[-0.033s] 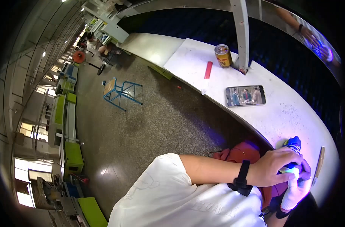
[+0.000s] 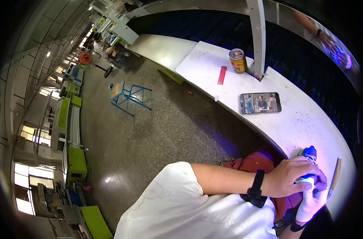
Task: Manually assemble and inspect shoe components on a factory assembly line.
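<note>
My left hand [image 2: 293, 177], with a black band on its wrist, is closed over a small blue-tipped tool [image 2: 310, 152] at the near edge of the white bench [image 2: 309, 123]. A blue-white glow comes from under its fingers. Just below it, my right hand [image 2: 309, 205] is lit by that glow, and its fingers curl around the same tool from underneath. What lies between the two hands is hidden. A thin brown stick [image 2: 335, 177] lies on the bench right of the hands.
A phone with a lit screen [image 2: 260, 102], a drink can [image 2: 238, 60] and a red strip [image 2: 221, 75] lie farther along the bench, by a metal post [image 2: 258, 36]. A red cloth [image 2: 261, 161] sits in my lap. On the floor stand a blue chair frame [image 2: 127, 95] and green machines [image 2: 76, 163].
</note>
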The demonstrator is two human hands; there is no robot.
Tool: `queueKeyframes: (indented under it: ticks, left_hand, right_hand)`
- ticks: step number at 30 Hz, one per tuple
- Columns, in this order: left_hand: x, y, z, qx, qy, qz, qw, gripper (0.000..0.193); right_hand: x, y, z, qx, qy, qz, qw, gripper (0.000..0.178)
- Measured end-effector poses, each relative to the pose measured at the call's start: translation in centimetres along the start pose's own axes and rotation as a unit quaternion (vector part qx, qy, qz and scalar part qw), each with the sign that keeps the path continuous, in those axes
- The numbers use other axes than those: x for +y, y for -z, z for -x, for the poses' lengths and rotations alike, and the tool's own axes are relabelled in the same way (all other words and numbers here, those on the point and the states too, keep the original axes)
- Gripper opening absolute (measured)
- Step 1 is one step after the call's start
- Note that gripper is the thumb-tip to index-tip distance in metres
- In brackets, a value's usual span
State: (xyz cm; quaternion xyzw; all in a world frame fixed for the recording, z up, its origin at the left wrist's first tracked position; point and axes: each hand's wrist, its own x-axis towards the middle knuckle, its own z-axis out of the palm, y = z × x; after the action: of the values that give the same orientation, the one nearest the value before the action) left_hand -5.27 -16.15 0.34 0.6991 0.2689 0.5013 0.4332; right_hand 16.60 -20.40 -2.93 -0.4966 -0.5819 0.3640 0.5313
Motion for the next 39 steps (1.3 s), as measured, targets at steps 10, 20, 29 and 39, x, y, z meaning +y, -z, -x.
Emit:
queueKeyframes:
  ticks: [10,20,29,39]
  left_hand:
    - [-1.1,-0.7,-1.8,0.048,0.003,0.062,0.997,0.016]
    - [-1.5,4.6,-1.8,-0.027,0.157,0.116,0.98,0.032]
    - [-3.2,5.1,-2.3,-0.157,0.099,-0.064,0.981,0.073]
    - [-3.3,7.5,-1.6,-0.137,0.168,-0.058,0.974,0.05]
  right_hand:
    - [-4.7,-1.1,-2.6,0.024,0.004,0.208,0.978,0.03]
    - [2.3,-2.7,-2.8,-0.022,0.19,0.206,0.96,0.044]
    - [3.5,-2.6,-2.9,-0.017,0.24,0.208,0.948,0.041]
    - [5.3,-4.3,-3.5,-0.057,0.219,0.174,0.958,0.048]
